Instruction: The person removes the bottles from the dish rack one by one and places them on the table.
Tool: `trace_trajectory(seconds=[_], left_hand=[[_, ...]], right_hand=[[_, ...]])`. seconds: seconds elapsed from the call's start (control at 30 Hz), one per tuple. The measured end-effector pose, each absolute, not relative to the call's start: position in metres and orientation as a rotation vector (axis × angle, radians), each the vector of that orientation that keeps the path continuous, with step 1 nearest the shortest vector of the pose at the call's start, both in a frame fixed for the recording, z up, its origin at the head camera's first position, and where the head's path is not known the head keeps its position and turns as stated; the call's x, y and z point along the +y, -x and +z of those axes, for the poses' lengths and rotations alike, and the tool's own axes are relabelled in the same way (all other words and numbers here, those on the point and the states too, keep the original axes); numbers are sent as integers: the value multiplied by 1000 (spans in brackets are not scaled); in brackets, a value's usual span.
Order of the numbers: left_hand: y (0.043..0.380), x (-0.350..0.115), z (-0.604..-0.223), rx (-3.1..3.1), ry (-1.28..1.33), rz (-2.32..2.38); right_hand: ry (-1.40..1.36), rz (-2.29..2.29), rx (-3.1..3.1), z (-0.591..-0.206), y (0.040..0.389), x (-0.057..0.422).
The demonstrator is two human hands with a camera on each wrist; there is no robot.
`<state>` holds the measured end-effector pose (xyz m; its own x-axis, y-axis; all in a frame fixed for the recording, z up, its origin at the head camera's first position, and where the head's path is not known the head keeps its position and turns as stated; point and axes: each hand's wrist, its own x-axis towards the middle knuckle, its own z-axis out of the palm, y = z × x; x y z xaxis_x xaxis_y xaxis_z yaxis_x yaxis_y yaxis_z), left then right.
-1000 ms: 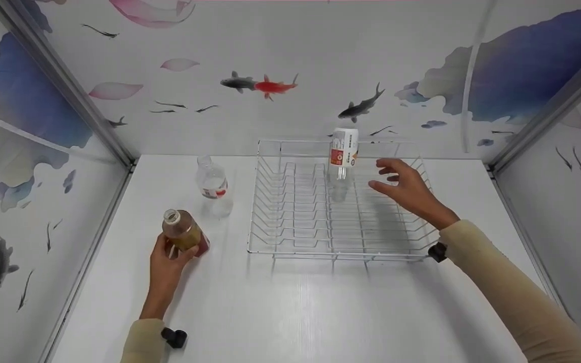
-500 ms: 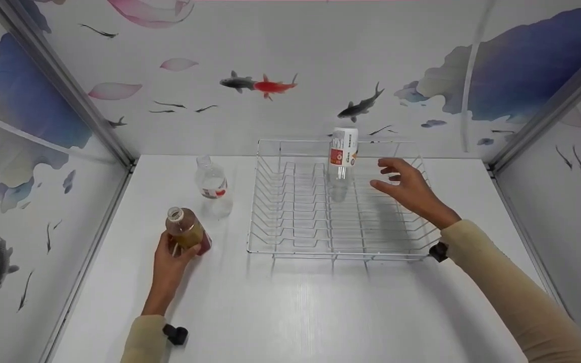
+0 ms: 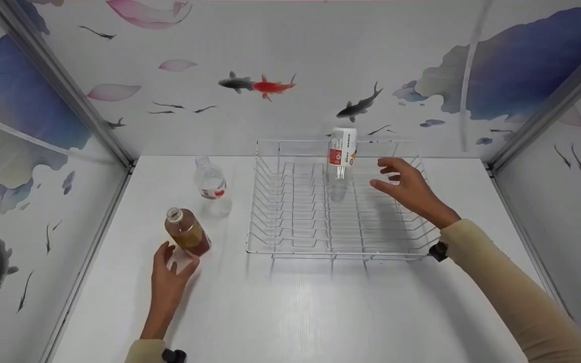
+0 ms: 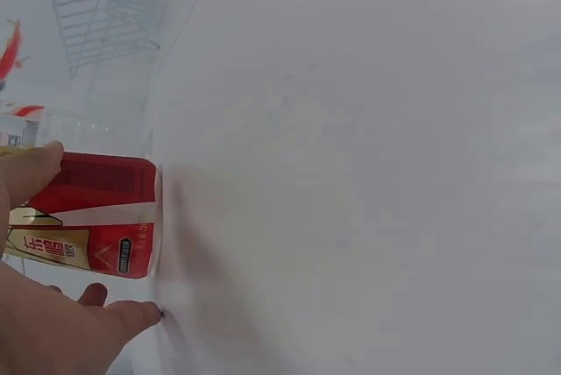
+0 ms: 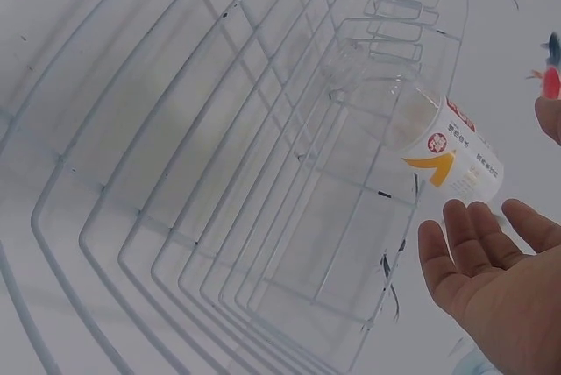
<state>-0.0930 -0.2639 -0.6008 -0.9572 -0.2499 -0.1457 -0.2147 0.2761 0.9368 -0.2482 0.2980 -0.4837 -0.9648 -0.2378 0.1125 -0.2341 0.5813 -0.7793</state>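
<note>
A brownish bottle (image 3: pixel 189 234) without a cap stands upright on the white table, its red and gold label (image 4: pixel 105 217) large in the left wrist view. Just in front of it is my left hand (image 3: pixel 169 282), thumb and fingers spread and apart from the bottle in the head view. Behind it stands a clear uncapped plastic bottle (image 3: pixel 212 189) with a red and white label. Another clear bottle (image 3: pixel 342 151), white-labelled, is upside down in the wire dish rack (image 3: pixel 300 252). To its right my right hand (image 3: pixel 406 189) hovers over the rack with relaxed fingers, touching nothing.
White panels with painted fish enclose the table (image 3: pixel 290 312) at the back and both sides. The rack's raised rim and its row of wire dividers (image 3: pixel 290 201) on the left side stand up from the table.
My left hand has moved the brownish bottle slightly to the right, then let go of it and drawn back toward me. The right hand has stayed nearly still.
</note>
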Motion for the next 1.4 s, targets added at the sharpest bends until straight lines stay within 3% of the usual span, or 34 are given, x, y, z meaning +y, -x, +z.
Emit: trace_trajectory(seconds=[0.2, 0.4, 1.4], left_hand=[[74, -257, -595, -2558, -563, -1765], [65, -246, -591, -2613, -481, -1686], [91, -202, -576, -2668, 47, -1850]], right_hand=[[404, -1347, 2792, -485, 252, 297], [385, -1327, 2801, -488, 259, 296], [312, -1371, 2763, -506, 284, 280]])
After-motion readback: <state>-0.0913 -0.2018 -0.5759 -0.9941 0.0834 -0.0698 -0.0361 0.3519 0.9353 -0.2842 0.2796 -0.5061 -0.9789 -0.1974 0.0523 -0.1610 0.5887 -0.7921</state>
